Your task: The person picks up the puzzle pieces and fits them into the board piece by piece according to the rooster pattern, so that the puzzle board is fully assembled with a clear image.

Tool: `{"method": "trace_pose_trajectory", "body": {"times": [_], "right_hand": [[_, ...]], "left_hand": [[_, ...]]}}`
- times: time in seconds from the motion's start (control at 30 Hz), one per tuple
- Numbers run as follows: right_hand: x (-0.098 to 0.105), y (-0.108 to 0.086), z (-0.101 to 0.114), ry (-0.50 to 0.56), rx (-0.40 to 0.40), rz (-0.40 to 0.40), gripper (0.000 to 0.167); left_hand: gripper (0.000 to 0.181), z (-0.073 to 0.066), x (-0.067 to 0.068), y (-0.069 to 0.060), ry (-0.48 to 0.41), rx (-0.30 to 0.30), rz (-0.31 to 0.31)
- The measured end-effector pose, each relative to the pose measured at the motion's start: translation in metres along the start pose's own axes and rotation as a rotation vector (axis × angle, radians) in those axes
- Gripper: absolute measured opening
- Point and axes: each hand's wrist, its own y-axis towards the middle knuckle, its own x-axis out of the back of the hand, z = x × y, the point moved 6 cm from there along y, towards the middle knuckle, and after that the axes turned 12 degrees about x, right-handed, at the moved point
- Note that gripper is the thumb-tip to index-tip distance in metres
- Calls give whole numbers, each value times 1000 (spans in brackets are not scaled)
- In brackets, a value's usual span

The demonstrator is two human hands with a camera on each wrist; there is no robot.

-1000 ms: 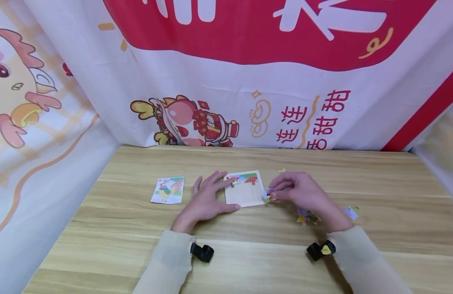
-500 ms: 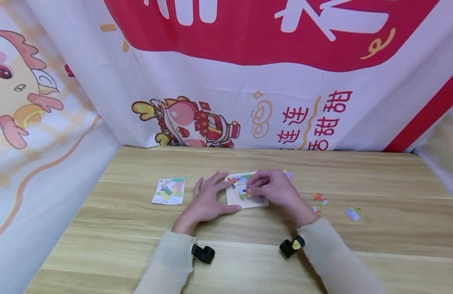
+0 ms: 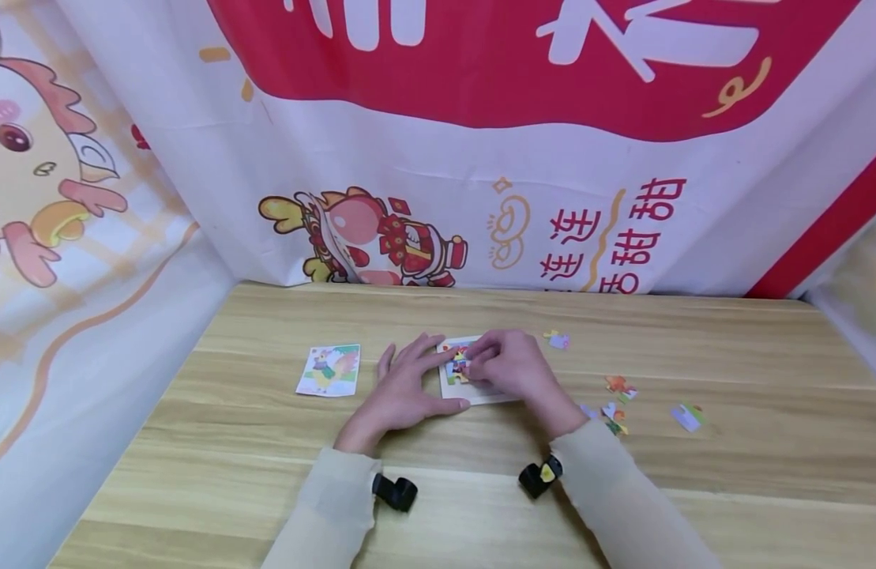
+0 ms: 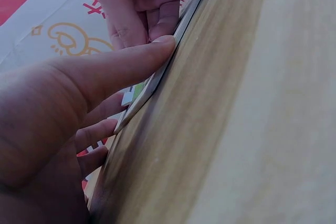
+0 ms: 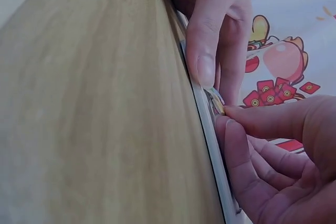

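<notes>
Puzzle tray [image 5: 211, 140]: matt; tbl [image 3: 196, 474]: wood-look, slight sheen; backdrop [image 3: 416, 162]: creased cloth; 2 wrist cams [image 3: 397, 493]: plastic-look.

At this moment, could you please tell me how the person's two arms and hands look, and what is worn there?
The left sleeve and right sleeve are cream-coloured with uneven cuffs. Below them sit a black left wrist device and a similar right wrist device, which has a yellow patch. The left hand and right hand wear no gloves.

Pale square tray [image 3: 453, 391], flat, partly filled; loose colourful puzzle pieces [image 3: 622, 386] scattered right.
</notes>
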Motion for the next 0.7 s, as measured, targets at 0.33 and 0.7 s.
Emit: {"method": "trace_pose_trajectory", "body": {"times": [0.33, 0.7], "right_hand": [[-3, 1, 3, -51, -44, -33, 6], [-4, 1, 4, -71, -46, -61, 7]], "left_hand": [[82, 0, 0, 0, -1, -1, -5], [65, 1, 0, 0, -10, -12, 4]]}}
